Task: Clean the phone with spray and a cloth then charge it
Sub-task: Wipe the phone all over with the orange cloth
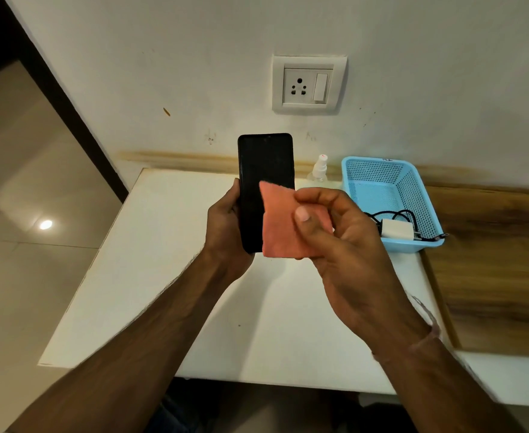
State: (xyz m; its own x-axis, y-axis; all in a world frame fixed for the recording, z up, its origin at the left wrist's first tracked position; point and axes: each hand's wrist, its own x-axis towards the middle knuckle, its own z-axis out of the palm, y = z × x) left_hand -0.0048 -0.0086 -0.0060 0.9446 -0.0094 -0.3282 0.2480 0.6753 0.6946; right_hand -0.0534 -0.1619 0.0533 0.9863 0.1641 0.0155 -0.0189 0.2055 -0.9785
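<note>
Left hand is gripping phone by its lower half, thumb lying along the left edge, other fingers wrapping behind and mostly hidden. Phone is standing upright in the air above table, dark screen facing the camera, wall behind it. Right hand is pinching cloth between thumb and curled fingers. Cloth is overlapping the phone's lower right part; cannot tell whether it is pressing on the screen. Spray bottle is standing on the table at the wall, between phone and basket. Basket is sitting at the table's right end, holding charger and cable. Socket is sitting on the wall above the phone.
</note>
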